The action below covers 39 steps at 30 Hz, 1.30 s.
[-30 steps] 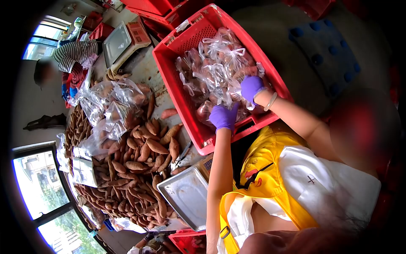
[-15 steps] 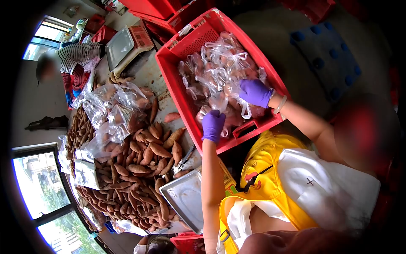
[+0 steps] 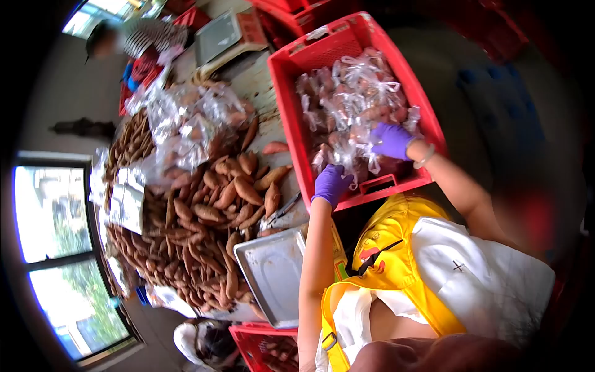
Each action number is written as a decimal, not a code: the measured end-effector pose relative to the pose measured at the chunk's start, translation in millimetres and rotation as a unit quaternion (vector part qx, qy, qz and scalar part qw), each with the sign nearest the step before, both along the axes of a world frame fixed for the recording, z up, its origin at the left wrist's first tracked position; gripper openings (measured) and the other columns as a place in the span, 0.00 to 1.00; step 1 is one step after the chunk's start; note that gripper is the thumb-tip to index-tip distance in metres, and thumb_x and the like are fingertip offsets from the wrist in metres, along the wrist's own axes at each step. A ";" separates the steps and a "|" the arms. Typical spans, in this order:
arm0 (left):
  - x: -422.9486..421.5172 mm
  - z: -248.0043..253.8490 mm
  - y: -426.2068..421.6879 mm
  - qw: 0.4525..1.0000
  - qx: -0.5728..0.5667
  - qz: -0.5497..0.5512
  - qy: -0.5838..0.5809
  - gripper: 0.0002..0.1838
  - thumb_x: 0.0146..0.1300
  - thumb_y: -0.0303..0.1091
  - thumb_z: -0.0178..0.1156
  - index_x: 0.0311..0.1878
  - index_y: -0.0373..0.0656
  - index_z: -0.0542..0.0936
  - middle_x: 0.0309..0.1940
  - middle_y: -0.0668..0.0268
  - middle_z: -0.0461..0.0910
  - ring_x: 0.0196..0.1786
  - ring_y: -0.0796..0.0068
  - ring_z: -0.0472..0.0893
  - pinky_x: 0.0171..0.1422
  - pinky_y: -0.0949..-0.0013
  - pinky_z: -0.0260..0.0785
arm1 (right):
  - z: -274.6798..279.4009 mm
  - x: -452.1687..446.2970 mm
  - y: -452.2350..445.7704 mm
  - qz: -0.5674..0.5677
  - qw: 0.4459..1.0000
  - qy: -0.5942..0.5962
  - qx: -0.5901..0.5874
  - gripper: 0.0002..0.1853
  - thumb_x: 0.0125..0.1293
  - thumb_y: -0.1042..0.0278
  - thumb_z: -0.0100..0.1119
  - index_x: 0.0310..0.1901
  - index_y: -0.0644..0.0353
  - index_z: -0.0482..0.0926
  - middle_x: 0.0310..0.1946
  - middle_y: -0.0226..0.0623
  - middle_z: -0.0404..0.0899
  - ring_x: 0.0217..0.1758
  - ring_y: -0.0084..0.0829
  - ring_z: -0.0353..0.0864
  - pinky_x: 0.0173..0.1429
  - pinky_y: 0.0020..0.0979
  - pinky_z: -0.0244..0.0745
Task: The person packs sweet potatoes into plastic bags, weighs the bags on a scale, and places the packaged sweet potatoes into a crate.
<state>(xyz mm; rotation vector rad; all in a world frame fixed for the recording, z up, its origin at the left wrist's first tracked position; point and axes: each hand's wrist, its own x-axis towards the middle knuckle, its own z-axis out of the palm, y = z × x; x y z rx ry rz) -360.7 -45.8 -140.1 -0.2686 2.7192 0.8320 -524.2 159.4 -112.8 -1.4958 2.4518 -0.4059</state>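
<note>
A red plastic crate [image 3: 290, 118] holds several clear plastic bags of sweet potatoes [image 3: 350, 102] with knotted tops. My left hand [image 3: 333, 185], in a purple glove, is at the crate's near left corner, its fingers curled on a bag there; the fingertips are partly hidden. To the right, my right hand [image 3: 394, 141], also gloved in purple, rests on the bags near the crate's right wall. Its fingers reach forward, somewhat apart, touching the plastic.
Loose sweet potatoes [image 3: 204, 248] are heaped on the table left of the crate, with filled clear bags [image 3: 198, 121] behind. A metal-topped scale [image 3: 273, 273] stands near my left arm, another scale [image 3: 220, 40] farther back. A person in a striped top [image 3: 152, 37] is at the far left.
My view has shifted, so the crate and table sit farther right. Both hands remain over the near bags; the right hand's fingers look more spread, and the bags below it lie flatter.
</note>
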 end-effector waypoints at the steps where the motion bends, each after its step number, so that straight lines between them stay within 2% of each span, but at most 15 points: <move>1: 12.6 14.1 -0.3 0.998 0.024 0.033 0.054 0.19 0.55 0.46 0.64 0.43 0.42 0.83 0.44 0.51 0.81 0.46 0.51 0.81 0.52 0.54 0.73 | 16.2 -6.3 -5.0 -0.079 0.988 -0.079 0.108 0.14 0.64 0.55 0.54 0.35 0.58 0.81 0.31 0.46 0.81 0.35 0.47 0.81 0.41 0.44 0.75; 2: 24.7 21.2 -1.7 0.991 0.047 0.058 0.113 0.19 0.56 0.43 0.65 0.45 0.40 0.82 0.44 0.52 0.80 0.46 0.50 0.81 0.52 0.56 0.74 | 21.0 -13.4 0.4 -0.096 0.989 -0.093 0.064 0.16 0.64 0.54 0.53 0.33 0.58 0.81 0.27 0.46 0.81 0.30 0.48 0.81 0.38 0.45 0.76; 7: 92.6 77.1 3.8 0.942 0.062 0.210 0.255 0.18 0.58 0.35 0.64 0.51 0.41 0.80 0.43 0.53 0.80 0.43 0.55 0.82 0.48 0.61 0.74 | 68.1 -16.3 -20.7 -0.159 0.977 0.064 -0.127 0.16 0.63 0.61 0.60 0.48 0.62 0.79 0.45 0.49 0.81 0.49 0.49 0.81 0.51 0.44 0.75; 11: 167.4 123.2 16.0 0.885 0.160 0.361 0.247 0.16 0.61 0.35 0.63 0.51 0.43 0.81 0.42 0.53 0.81 0.40 0.54 0.81 0.47 0.61 0.74 | 102.7 38.0 -107.3 0.018 0.921 -0.118 -0.371 0.17 0.69 0.76 0.56 0.59 0.59 0.76 0.48 0.33 0.82 0.46 0.24 0.80 0.53 0.27 0.74; 13: 211.8 120.7 27.0 0.877 0.071 0.409 0.241 0.13 0.62 0.31 0.61 0.50 0.43 0.82 0.41 0.55 0.81 0.40 0.57 0.81 0.46 0.63 0.74 | 109.9 81.4 -148.0 0.069 0.923 -0.140 -0.353 0.18 0.69 0.77 0.55 0.60 0.58 0.76 0.51 0.30 0.81 0.48 0.22 0.78 0.54 0.25 0.73; 18: 333.6 132.3 90.9 0.712 0.055 0.635 0.294 0.12 0.63 0.27 0.60 0.50 0.40 0.82 0.45 0.58 0.82 0.46 0.63 0.82 0.53 0.67 0.73 | 110.0 194.0 -220.4 0.295 0.869 -0.198 -0.345 0.34 0.61 0.74 0.66 0.69 0.58 0.65 0.66 0.39 0.67 0.64 0.34 0.71 0.67 0.31 0.67; 20: 375.3 112.1 126.7 0.652 0.005 0.707 0.274 0.13 0.63 0.26 0.60 0.51 0.40 0.82 0.45 0.57 0.82 0.47 0.64 0.83 0.55 0.69 0.73 | 97.2 216.3 -253.2 0.341 0.837 -0.193 -0.382 0.45 0.53 0.63 0.74 0.70 0.60 0.60 0.68 0.42 0.64 0.71 0.41 0.62 0.73 0.37 0.57; 22: 406.3 91.0 169.4 0.510 0.085 0.798 0.308 0.11 0.66 0.25 0.57 0.50 0.34 0.81 0.45 0.61 0.83 0.49 0.71 0.81 0.56 0.71 0.71 | 94.9 222.3 -292.9 0.325 0.857 -0.156 -0.368 0.49 0.51 0.58 0.75 0.72 0.58 0.56 0.70 0.41 0.60 0.73 0.42 0.57 0.75 0.38 0.51; 24: 415.7 107.6 202.8 0.427 0.111 0.854 0.276 0.12 0.69 0.28 0.55 0.51 0.34 0.81 0.48 0.63 0.82 0.49 0.75 0.79 0.55 0.73 0.72 | 64.3 209.8 -362.1 0.236 0.825 -0.288 -0.426 0.48 0.53 0.59 0.76 0.71 0.59 0.57 0.67 0.47 0.64 0.69 0.43 0.65 0.71 0.38 0.60; 25: 421.3 100.6 219.3 0.334 0.165 0.875 0.309 0.13 0.71 0.30 0.53 0.52 0.33 0.80 0.46 0.62 0.82 0.46 0.74 0.80 0.53 0.72 0.73 | 61.3 195.7 -398.7 0.159 0.840 -0.287 -0.433 0.48 0.52 0.59 0.76 0.70 0.60 0.57 0.64 0.50 0.67 0.66 0.43 0.69 0.69 0.38 0.64; 26: 428.5 97.4 234.8 0.330 0.183 0.872 0.313 0.14 0.72 0.31 0.51 0.51 0.32 0.80 0.46 0.60 0.82 0.44 0.73 0.81 0.51 0.71 0.74 | 68.9 181.8 -429.8 0.144 0.833 -0.180 -0.502 0.48 0.51 0.57 0.77 0.70 0.60 0.58 0.62 0.51 0.69 0.64 0.45 0.70 0.68 0.40 0.65; 33: 430.6 94.1 275.7 0.315 0.155 0.895 0.275 0.13 0.71 0.30 0.52 0.50 0.30 0.80 0.44 0.58 0.83 0.39 0.73 0.82 0.44 0.73 0.74 | 140.4 169.5 -580.1 0.033 0.915 0.067 -0.396 0.63 0.42 0.50 0.77 0.76 0.48 0.44 0.66 0.54 0.62 0.66 0.53 0.66 0.69 0.46 0.63; 35: 432.1 99.9 275.3 0.403 0.171 0.873 0.216 0.21 0.75 0.42 0.48 0.61 0.38 0.73 0.52 0.58 0.81 0.47 0.70 0.82 0.53 0.70 0.74 | 153.2 163.2 -607.7 0.016 0.923 0.104 -0.370 0.63 0.43 0.51 0.77 0.76 0.46 0.42 0.68 0.53 0.60 0.69 0.52 0.63 0.70 0.45 0.62; 36: 423.4 106.0 270.9 0.384 0.166 0.877 0.236 0.19 0.75 0.39 0.49 0.60 0.36 0.75 0.51 0.57 0.81 0.46 0.70 0.82 0.53 0.70 0.74 | 158.5 163.1 -613.9 0.010 0.954 0.097 -0.285 0.64 0.44 0.51 0.75 0.76 0.45 0.38 0.71 0.51 0.57 0.71 0.52 0.60 0.72 0.43 0.59; 39: 408.8 107.1 262.7 0.323 0.152 0.889 0.288 0.12 0.71 0.28 0.52 0.51 0.32 0.79 0.46 0.57 0.83 0.41 0.73 0.82 0.48 0.71 0.76 | 121.4 129.0 -690.9 0.218 0.970 -0.063 -0.086 0.33 0.52 0.53 0.67 0.62 0.51 0.75 0.55 0.49 0.78 0.55 0.44 0.79 0.62 0.41 0.71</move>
